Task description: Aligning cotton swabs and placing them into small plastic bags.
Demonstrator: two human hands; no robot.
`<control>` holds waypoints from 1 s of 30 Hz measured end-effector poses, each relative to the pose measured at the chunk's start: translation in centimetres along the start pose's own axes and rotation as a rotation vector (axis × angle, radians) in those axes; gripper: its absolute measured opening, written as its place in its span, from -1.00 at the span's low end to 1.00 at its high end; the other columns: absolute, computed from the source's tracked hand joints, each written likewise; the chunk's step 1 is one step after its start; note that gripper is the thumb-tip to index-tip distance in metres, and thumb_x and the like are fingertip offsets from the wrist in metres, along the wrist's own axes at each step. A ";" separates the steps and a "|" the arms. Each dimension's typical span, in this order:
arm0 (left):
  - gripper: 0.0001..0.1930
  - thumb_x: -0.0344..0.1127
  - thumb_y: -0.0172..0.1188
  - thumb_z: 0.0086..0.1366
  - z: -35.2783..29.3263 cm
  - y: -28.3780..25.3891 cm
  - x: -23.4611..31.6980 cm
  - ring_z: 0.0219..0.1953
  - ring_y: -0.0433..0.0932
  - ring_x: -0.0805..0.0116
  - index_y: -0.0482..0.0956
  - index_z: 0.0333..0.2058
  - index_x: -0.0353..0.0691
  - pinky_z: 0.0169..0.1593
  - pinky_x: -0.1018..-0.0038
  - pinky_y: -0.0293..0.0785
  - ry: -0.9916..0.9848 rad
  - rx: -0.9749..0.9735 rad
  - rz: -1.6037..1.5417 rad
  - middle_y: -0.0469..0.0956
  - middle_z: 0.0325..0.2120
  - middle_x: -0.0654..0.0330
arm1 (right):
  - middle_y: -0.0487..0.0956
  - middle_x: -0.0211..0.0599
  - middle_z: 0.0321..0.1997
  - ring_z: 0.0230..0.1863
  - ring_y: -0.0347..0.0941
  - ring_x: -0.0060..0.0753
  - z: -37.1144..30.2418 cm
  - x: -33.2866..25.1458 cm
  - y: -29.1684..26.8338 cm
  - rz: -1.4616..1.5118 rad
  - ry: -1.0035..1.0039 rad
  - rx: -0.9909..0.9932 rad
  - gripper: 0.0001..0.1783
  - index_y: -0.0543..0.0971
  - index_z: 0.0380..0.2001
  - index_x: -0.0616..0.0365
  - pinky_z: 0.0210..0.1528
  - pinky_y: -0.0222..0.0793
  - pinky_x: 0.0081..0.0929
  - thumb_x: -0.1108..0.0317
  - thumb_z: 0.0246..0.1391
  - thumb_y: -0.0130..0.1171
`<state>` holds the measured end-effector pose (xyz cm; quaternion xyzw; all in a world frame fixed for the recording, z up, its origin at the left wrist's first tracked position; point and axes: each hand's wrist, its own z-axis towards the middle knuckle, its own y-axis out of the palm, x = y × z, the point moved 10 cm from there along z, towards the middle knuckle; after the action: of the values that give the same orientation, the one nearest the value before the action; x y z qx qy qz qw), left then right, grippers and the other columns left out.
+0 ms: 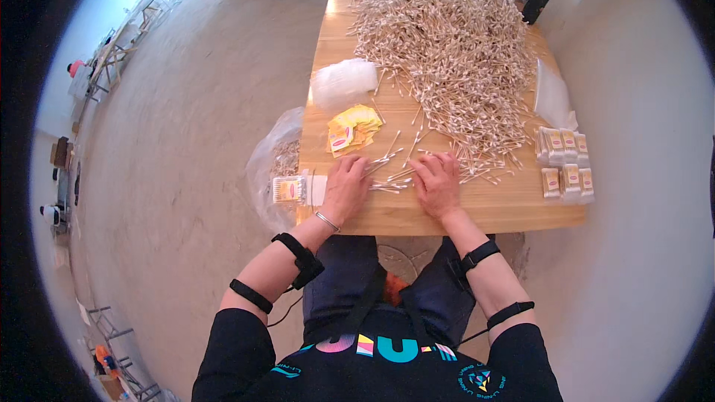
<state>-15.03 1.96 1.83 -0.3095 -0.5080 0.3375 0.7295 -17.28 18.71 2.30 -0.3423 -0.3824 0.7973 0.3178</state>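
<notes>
A loose fan of white-tipped cotton swabs (pixel 387 185) lies on the wooden table between my two hands. My left hand (pixel 348 186) rests palm down at its left side, fingers curled over several swab ends. On the right, my right hand (pixel 438 184) lies with fingers apart, its fingertips touching swabs on the tabletop. Beyond both hands rises a large heap of cotton swabs (pixel 447 45). A pile of yellow printed cards (pixel 353 129) sits just past my left hand. Left of that hand, a small clear pack of swabs (pixel 289 189) lies by the table edge.
Stacked packs of swabs (pixel 570 182) stand at the right edge of the table (pixel 506 212). Clear plastic bags (pixel 345 83) lie far left, and another plastic sheet (pixel 553 97) far right. A transparent bag (pixel 269 156) hangs beside the left edge. A wall borders the right.
</notes>
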 end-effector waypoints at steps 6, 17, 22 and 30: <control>-0.62 -0.36 0.25 0.05 -1.3 -0.1 -3.2 -0.02 0.35 0.00 0.47 -0.11 -0.23 0.08 0.22 0.29 -0.104 -0.009 -0.019 0.42 -0.12 0.01 | 0.46 -0.47 -0.28 -0.04 0.29 -0.28 0.5 -0.9 0.6 0.105 -0.050 -0.038 -0.82 0.59 -0.37 -0.04 0.21 0.06 -0.20 0.36 -0.15 0.22; -0.77 -0.41 0.28 0.04 -1.4 -0.3 -0.9 -0.10 0.41 0.08 0.56 -0.27 -0.24 0.01 0.29 0.33 0.031 0.096 -0.192 0.51 -0.25 0.11 | 0.47 -0.47 -0.32 -0.11 0.29 -0.28 0.2 -2.2 0.0 0.037 0.038 -0.064 -0.87 0.59 -0.43 -0.05 0.03 0.17 -0.25 0.25 -0.13 0.25; -0.89 -0.40 0.26 0.04 -1.3 0.7 -2.0 -0.19 0.46 0.16 0.60 -0.40 -0.22 -0.05 0.32 0.37 0.005 0.098 -0.259 0.56 -0.36 0.17 | 0.48 -0.51 -0.39 -0.14 0.30 -0.31 -0.7 1.9 0.3 -0.003 0.117 0.009 -0.90 0.62 -0.44 -0.09 0.00 0.17 -0.28 0.30 -0.14 0.25; -0.90 -0.33 0.25 0.05 -1.4 2.8 0.8 -0.21 0.47 0.23 0.61 -0.41 -0.13 -0.04 0.33 0.33 0.122 0.014 -0.243 0.56 -0.41 0.29 | 0.50 -0.52 -0.37 -0.13 0.32 -0.32 0.1 2.6 -0.1 -0.089 0.200 0.001 -0.93 0.63 -0.47 -0.12 0.03 0.12 -0.31 0.27 -0.12 0.23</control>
<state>-14.02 4.06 -0.35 -0.2603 -0.4942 0.2308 0.7967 -18.82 20.72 1.61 -0.4028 -0.3632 0.7443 0.3896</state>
